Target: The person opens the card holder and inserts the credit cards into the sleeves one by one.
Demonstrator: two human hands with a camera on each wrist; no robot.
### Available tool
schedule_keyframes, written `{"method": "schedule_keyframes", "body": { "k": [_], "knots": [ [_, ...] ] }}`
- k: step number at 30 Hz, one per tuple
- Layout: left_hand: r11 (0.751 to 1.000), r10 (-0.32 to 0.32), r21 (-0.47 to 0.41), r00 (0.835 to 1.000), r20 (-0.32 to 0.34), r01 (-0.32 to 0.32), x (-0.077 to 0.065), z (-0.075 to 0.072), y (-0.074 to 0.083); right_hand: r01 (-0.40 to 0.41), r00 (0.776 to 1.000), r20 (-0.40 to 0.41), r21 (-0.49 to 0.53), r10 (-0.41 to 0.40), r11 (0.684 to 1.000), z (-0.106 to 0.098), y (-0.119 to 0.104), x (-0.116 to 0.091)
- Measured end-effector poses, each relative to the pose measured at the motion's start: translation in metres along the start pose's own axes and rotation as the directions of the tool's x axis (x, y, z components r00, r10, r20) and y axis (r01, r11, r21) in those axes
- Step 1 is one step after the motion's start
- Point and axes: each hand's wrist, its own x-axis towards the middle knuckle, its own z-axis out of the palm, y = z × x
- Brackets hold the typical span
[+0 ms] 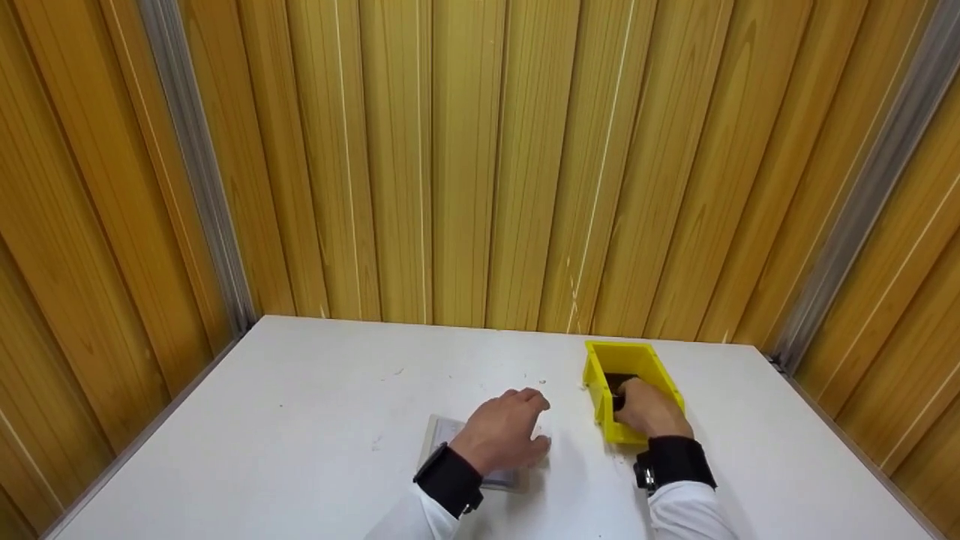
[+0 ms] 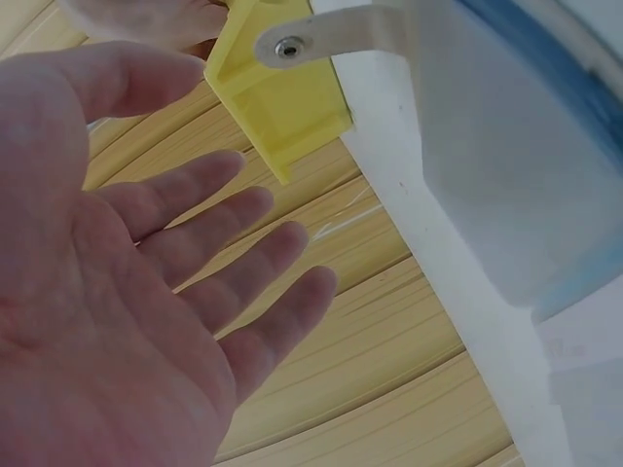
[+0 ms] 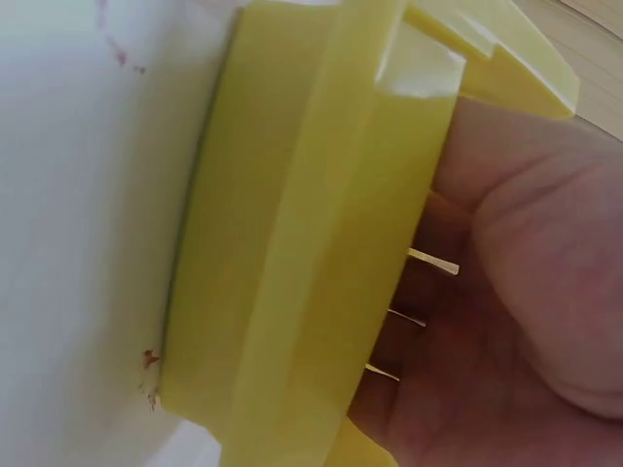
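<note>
My right hand (image 1: 651, 409) reaches down into a yellow plastic bin (image 1: 622, 358) at the right of the table. Something dark (image 1: 621, 380) lies inside the bin by the fingers. The bin wall hides the fingertips in the right wrist view, so whether they grip anything is unclear. My left hand (image 1: 504, 429) hovers with relaxed, spread fingers and an empty palm. It partly covers a flat, pale-framed rectangular thing (image 1: 446, 430) on the table. Close by in the left wrist view are a translucent, blue-edged piece (image 2: 506, 175) and a riveted metal tab (image 2: 341, 37).
The white table (image 1: 330, 390) carries small scattered specks. Wood-patterned panels (image 1: 465, 165) rise behind it and on both sides, with grey metal posts (image 1: 199, 165) at the corners. Each wrist wears a black band (image 1: 679, 461).
</note>
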Motion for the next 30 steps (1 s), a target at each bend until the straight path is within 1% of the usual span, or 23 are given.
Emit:
{"method": "schedule_keyframes", "body": {
  "k": [4, 7, 12, 15, 18, 26, 29, 30],
  "knots": [
    [1.0, -0.004, -0.008, 1.0, 0.016, 0.004, -0.001, 0.001, -0.002, -0.013, 1.0, -0.007, -0.032, 0.012, 0.999, 0.0, 0.001, 0.001],
    [1.0, 0.003, -0.007, 1.0, 0.02, -0.003, -0.002, 0.002, -0.003, -0.01, 1.0, 0.009, -0.055, 0.011, 0.998, -0.001, 0.0, 0.001],
    [1.0, 0.008, -0.01, 1.0, 0.006, -0.007, -0.004, 0.002, -0.005, 0.035, 0.999, 0.04, -0.08, -0.032, 0.996, 0.0, -0.004, 0.002],
    [1.0, 0.008, -0.015, 1.0, 0.002, -0.008, -0.004, 0.001, -0.006, 0.049, 0.998, 0.038, -0.087, -0.046, 0.995, -0.001, -0.007, 0.002],
    [1.0, 0.009, -0.012, 1.0, 0.004, -0.009, -0.003, 0.0, -0.006, 0.057, 0.998, 0.02, -0.099, -0.055, 0.993, -0.001, -0.01, 0.001],
    [1.0, -0.008, -0.03, 0.999, 0.032, 0.009, -0.001, -0.003, -0.005, 0.126, 0.99, -0.044, -0.127, -0.133, 0.984, 0.0, -0.014, 0.004],
    [0.999, -0.011, -0.031, 0.999, 0.032, 0.012, -0.001, -0.003, -0.005, 0.148, 0.983, -0.088, -0.142, -0.161, 0.979, 0.001, -0.015, 0.007],
    [0.999, -0.009, -0.03, 0.999, 0.033, 0.01, -0.001, -0.003, -0.005, 0.161, 0.978, -0.11, -0.158, -0.18, 0.974, 0.002, -0.015, 0.008]
  ]
}}
